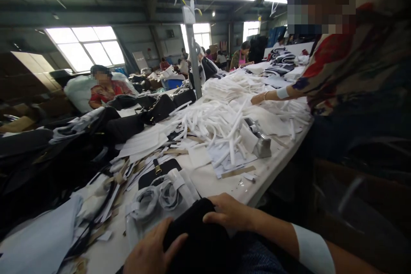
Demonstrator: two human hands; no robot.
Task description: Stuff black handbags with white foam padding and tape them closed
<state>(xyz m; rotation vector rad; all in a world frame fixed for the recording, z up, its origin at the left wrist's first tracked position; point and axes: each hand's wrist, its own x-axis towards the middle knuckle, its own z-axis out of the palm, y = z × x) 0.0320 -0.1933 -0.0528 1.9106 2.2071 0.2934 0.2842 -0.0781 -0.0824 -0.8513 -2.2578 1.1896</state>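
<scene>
- Head view: caught a black piece (pixel 195 235) in both hands, close by the near edge of the bench (pixel 221 190); could not tell touching from apart.
- Gripped on its left side by the left hand (pixel 150 246), fingers and thumb closed over it; gripped at its upper right corner by the right hand (pixel 227 212), thumb across the top.
- Judged to be midway through handling: held and steadied, not yet set down or released.
- Could not tell seams, fastenings or the amount of work left, with the surface too dark to read.
- Showed, just beyond the hands, wrapped grey coils (pixel 144 209) beside a buckled black bag (pixel 167 169), seemingly further along, with buckle and strap in place.
- Saw white strips (pixel 212 115) heaped loose across the bench, apparently unused, with a metal dispenser (pixel 261 145) near the near edge.
- Pictured a co-worker's hand (pixel 258 98) at the heap, farther along that edge, and dark bags (pixel 125 130) massed toward the far edge.
</scene>
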